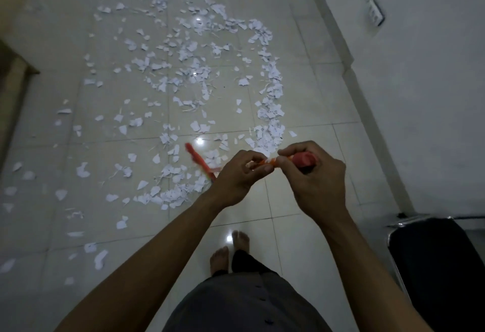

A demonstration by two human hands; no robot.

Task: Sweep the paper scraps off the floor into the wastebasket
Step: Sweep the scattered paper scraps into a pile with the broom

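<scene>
White paper scraps (183, 74) lie scattered over the pale tiled floor (309, 195), thickest in a curved line at the right and a heap just beyond my hands. Both hands grip a broom handle (262, 165) with an orange and white pattern and a red end cap (304, 160). My left hand (237, 176) holds it lower down, my right hand (313, 176) holds the top by the cap. The red broom head (198, 161) is blurred, low over the scraps left of my left hand. No wastebasket is in view.
A white wall (420, 95) runs along the right, with a power strip (375, 12) and its cable on it. A black chair with a metal frame (441, 266) stands at the lower right. Brown furniture (15, 69) edges the left. My bare feet (228, 250) stand on the tiles.
</scene>
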